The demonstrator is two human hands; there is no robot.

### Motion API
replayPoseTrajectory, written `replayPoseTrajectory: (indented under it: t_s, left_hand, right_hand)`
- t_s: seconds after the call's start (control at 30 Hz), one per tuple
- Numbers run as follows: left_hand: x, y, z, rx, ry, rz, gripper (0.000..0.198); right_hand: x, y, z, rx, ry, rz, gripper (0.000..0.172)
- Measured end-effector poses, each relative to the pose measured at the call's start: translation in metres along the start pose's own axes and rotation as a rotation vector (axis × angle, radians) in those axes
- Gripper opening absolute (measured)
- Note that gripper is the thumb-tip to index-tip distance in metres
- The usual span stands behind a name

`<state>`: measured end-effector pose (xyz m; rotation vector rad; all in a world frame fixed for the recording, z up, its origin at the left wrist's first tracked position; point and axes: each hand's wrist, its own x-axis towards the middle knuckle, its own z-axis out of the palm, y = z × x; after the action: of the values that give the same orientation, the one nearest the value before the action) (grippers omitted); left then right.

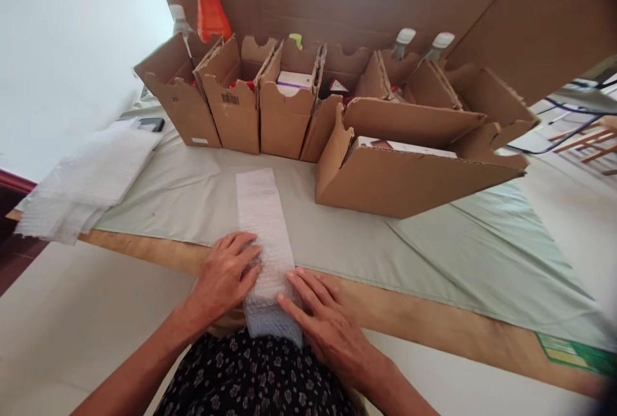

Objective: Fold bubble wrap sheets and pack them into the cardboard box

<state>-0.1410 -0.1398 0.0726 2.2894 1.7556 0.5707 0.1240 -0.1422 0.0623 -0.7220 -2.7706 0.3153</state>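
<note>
**Both hands on a bubble wrap strip, something bundled inside**

The left hand (226,274) and right hand (318,316) lie flat, fingers spread, pressing either side of a bubble wrap strip (263,223) at the near edge of the surface (434,313). Neither is clenched; they sit close together with the strip between them. The near end is bulked up around something, but I can't make out what's inside. The far end lies flat on a pale green cloth (193,197).

Behind it stands a row of cardboard boxes (284,114); one (231,110) has a barcode sticker, too small to read. A bigger cardboard box (405,178) sits to the right, its contents mostly hidden. An orange bottle (208,4) pokes up behind, top cut off. More bubble wrap sheets (81,178) are stacked at left.
</note>
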Motion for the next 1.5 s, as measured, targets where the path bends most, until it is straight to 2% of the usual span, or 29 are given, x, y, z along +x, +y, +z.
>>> replayPoseTrajectory:
  t_s: [0.13,0.27,0.4,0.5,0.57,0.63,0.7,0.77,0.87,1.0,1.07,1.17,1.23,1.3,1.4,1.5]
  left_hand:
    - [-0.002,-0.002,0.004,-0.026,0.022,0.003,0.027]
    - [-0.003,-0.009,-0.001,-0.262,0.045,-0.067,0.026]
    - [-0.01,-0.015,-0.018,-0.72,0.103,-0.314,0.035]
    - [-0.015,-0.011,-0.024,-0.884,0.076,-0.437,0.042]
    - [-0.015,-0.004,-0.019,-0.824,0.077,-0.487,0.05]
    - [-0.011,0.003,-0.01,-0.678,0.128,-0.486,0.05]
    - [-0.008,0.007,0.0,-0.512,0.191,-0.427,0.046]
    - [-0.005,0.008,0.007,-0.367,0.222,-0.361,0.044]
    - [-0.007,0.004,0.012,-0.234,0.217,-0.301,0.045]
    - [-0.011,-0.001,0.011,-0.121,0.188,-0.226,0.041]
    - [-0.013,-0.001,0.007,-0.064,0.227,-0.19,0.036]
    - [-0.02,0.006,-0.004,-0.031,0.295,-0.079,0.037]
    - [-0.026,0.012,-0.01,-0.064,0.267,0.033,0.04]
    - [-0.029,0.017,-0.011,-0.124,0.24,0.091,0.034]
    - [-0.029,0.02,-0.004,-0.222,0.271,0.009,0.024]
    - [-0.022,0.017,0.004,-0.244,0.312,-0.107,0.019]
  right_hand:
    - [0.017,-0.01,0.003,0.132,0.233,-0.083,0.032]
    - [0.032,-0.016,-0.012,0.416,0.385,0.102,0.016]
    - [0.054,-0.008,-0.021,0.623,0.39,0.354,0.019]
    - [0.077,0.007,-0.012,0.544,0.335,0.412,0.021]
    - [0.092,0.016,-0.001,0.378,0.293,0.409,0.019]
    - [0.101,0.023,0.008,0.167,0.27,0.41,0.013]
    - [0.1,0.027,0.012,0.003,0.288,0.417,0.023]
    - [0.088,0.027,0.007,-0.051,0.352,0.408,0.035]
    - [0.061,0.025,-0.008,0.033,0.362,0.313,0.032]
    - [0.044,0.021,-0.018,0.118,0.105,0.14,0.041]
    - [0.046,0.021,-0.016,0.115,0.045,0.1,0.038]
    - [0.054,0.022,-0.01,0.114,0.111,0.085,0.026]
    - [0.057,0.022,-0.01,0.15,0.161,0.069,0.023]
    - [0.059,0.022,-0.012,0.215,0.162,0.081,0.021]
    - [0.065,0.023,-0.012,0.299,0.155,0.184,0.018]
    - [0.069,0.024,-0.007,0.31,0.259,0.277,0.021]
